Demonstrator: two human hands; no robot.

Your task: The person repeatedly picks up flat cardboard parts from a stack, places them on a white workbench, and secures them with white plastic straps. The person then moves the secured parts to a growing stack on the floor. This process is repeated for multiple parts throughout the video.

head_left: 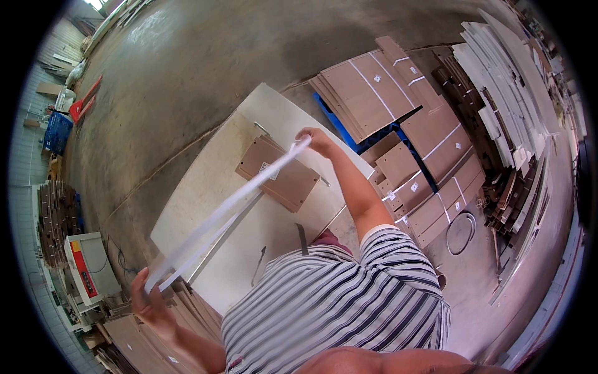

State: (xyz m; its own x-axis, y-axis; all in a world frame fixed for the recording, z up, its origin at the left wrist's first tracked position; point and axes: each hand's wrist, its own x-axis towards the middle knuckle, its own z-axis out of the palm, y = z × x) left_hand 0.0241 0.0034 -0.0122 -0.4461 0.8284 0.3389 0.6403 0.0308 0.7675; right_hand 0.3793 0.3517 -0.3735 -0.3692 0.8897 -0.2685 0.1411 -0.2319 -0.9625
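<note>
Rn, L hand [153,306] & R hand [316,141] hold ribbon-flat wht strap [227,204] over rect brn panel [298,186].

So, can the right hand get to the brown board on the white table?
Probably yes: the right hand is near the brown board, and nothing solid seems to block it. But it's holding the white strap, which passes across the board in this view, so it might need to let go first.

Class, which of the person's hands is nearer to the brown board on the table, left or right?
Right. In the picture, the right hand is just past the upper right edge of the brown board; the left hand is much farther off, lower left.
</note>
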